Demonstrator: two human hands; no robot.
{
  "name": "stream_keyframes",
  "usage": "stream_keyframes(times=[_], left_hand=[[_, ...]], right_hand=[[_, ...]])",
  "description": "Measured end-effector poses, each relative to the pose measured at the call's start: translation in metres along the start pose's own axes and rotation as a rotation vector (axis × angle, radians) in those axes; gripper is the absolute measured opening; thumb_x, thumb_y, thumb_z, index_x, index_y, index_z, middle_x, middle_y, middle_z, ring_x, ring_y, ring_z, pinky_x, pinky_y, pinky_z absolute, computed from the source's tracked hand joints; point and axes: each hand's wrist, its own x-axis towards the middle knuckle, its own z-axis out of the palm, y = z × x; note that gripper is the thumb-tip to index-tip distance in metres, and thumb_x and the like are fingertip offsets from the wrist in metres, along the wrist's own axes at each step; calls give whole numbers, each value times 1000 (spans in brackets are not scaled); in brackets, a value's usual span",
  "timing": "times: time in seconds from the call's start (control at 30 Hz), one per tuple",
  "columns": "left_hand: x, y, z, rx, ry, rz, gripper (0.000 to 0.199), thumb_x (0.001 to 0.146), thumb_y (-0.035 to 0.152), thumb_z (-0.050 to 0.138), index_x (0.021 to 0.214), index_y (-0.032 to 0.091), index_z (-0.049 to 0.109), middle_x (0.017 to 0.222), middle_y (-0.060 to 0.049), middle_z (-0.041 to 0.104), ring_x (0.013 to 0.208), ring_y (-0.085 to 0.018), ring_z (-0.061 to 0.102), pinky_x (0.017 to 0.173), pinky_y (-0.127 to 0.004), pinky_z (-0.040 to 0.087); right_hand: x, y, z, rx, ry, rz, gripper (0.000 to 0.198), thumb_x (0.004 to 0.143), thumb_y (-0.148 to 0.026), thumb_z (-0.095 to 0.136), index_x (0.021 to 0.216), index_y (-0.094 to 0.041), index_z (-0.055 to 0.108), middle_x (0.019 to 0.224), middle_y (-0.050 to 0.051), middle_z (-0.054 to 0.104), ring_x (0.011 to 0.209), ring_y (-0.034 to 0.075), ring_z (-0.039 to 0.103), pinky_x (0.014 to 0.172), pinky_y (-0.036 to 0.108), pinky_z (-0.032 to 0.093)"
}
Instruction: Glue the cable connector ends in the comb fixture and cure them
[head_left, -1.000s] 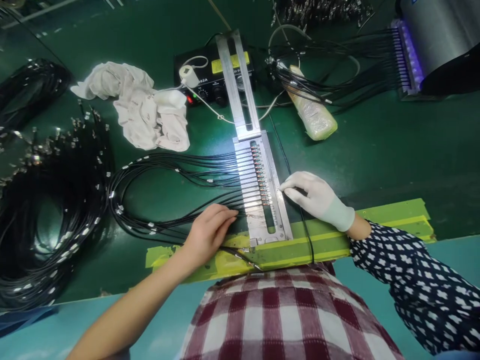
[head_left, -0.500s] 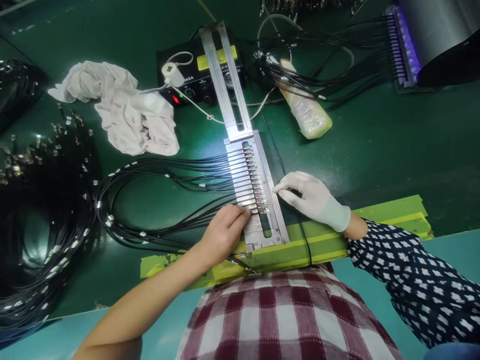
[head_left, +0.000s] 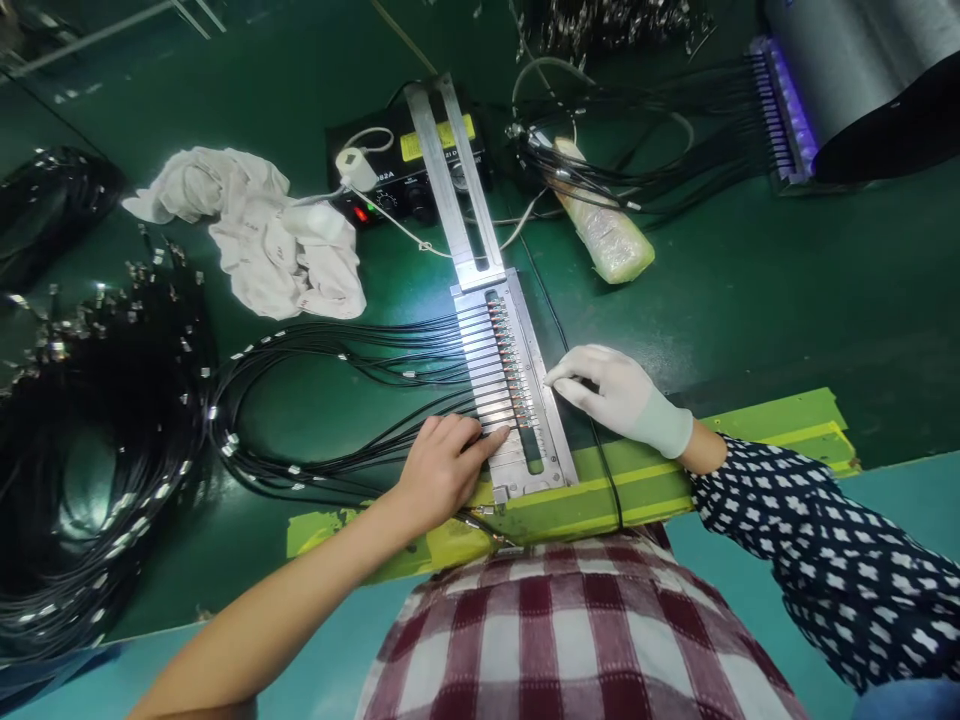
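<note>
A long metal fixture [head_left: 491,385] with a slot lies in front of me, a row of black cables [head_left: 420,350] laid across it from the left. Their stripped, coppery ends [head_left: 510,365] line up over the slot. My left hand [head_left: 442,465], bare, rests at the lower left of the fixture over the lowest cables; its thumb is stretched out onto the metal, apart from the fingers. At the fixture's right edge, my right hand [head_left: 619,395] in a white glove has thumb and forefinger pinched together. Whatever lies between those fingertips is too small to make out.
A black control box [head_left: 401,195] with a red-lit switch stands behind, under the fixture's slotted metal arm [head_left: 442,170]. White cloth [head_left: 285,240] and bundled cables [head_left: 90,450] lie left. A wrapped block [head_left: 611,235] and a purple-lit metal unit [head_left: 795,120] are to the right.
My left thumb has stretched out to the right across the fixture, away from the fingers. My right hand keeps its place at the fixture's edge. The camera view has shifted slightly.
</note>
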Motion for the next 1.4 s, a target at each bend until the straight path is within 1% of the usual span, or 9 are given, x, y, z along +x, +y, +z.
stream_keyframes(times=[0.17, 0.27, 0.43, 0.57, 0.77, 0.93, 1.1, 1.3, 1.4], left_hand=[[23, 1, 6, 30, -2, 66, 35, 96, 11, 44, 125, 18, 62, 83, -5, 56, 80, -18, 48, 72, -34, 32], [21, 2, -4, 42, -14, 27, 32, 96, 12, 44, 121, 18, 63, 86, -6, 59, 82, -19, 49, 73, -34, 32], [-19, 4, -42, -327, -300, -160, 16, 98, 22, 52, 108, 19, 63, 97, -6, 63, 89, -17, 54, 78, -32, 39], [-52, 5, -51, -389, -442, -265, 15, 98, 26, 53, 108, 20, 62, 98, -6, 63, 91, -19, 55, 81, -32, 42], [-60, -2, -42, -588, -293, -338, 10, 96, 19, 56, 101, 21, 65, 96, -4, 64, 92, -15, 59, 80, -26, 48], [-52, -7, -40, -500, -113, -340, 15, 94, 15, 58, 105, 20, 66, 99, -5, 65, 94, -14, 61, 83, -26, 50], [-44, -9, -38, -438, -160, -272, 13, 97, 15, 53, 104, 18, 62, 96, -4, 69, 89, -14, 63, 83, -27, 50], [-42, -11, -51, -614, -318, -252, 14, 98, 13, 46, 103, 19, 58, 96, -6, 66, 92, -16, 60, 84, -29, 49], [-40, -9, -52, -636, -318, -256, 14, 98, 12, 46, 102, 19, 57, 95, -6, 64, 91, -16, 58, 82, -28, 49]], right_hand=[[-3, 1, 1, -14, 12, -35, 19, 97, -23, 52, 102, -20, 71, 99, 5, 70, 94, 24, 62, 87, 39, 46], [-6, 2, 1, -17, 14, -46, 20, 97, -22, 52, 103, -19, 70, 101, 6, 70, 95, 24, 62, 89, 39, 46], [-6, 3, 2, -19, 17, -27, 20, 97, -23, 52, 102, -21, 71, 101, 5, 71, 95, 24, 63, 89, 39, 46], [-4, 3, 3, -17, 9, -3, 20, 98, -25, 51, 100, -22, 72, 100, 4, 71, 96, 23, 63, 89, 39, 46], [-4, 3, 2, -8, 6, -9, 20, 98, -26, 51, 99, -22, 71, 99, 4, 71, 94, 23, 63, 88, 40, 47], [-3, 1, 1, 3, 2, -3, 20, 97, -26, 51, 98, -22, 71, 98, 5, 71, 94, 24, 63, 88, 40, 47], [-3, 1, 2, 13, 10, -7, 20, 97, -25, 51, 98, -22, 71, 97, 4, 71, 92, 23, 63, 86, 40, 47], [-3, 1, 1, 27, 6, -4, 19, 98, -26, 51, 98, -23, 71, 98, 4, 71, 93, 23, 63, 88, 41, 47], [-2, 0, 0, 36, 4, 7, 19, 98, -26, 51, 98, -23, 70, 97, 4, 71, 92, 23, 63, 87, 41, 47]])
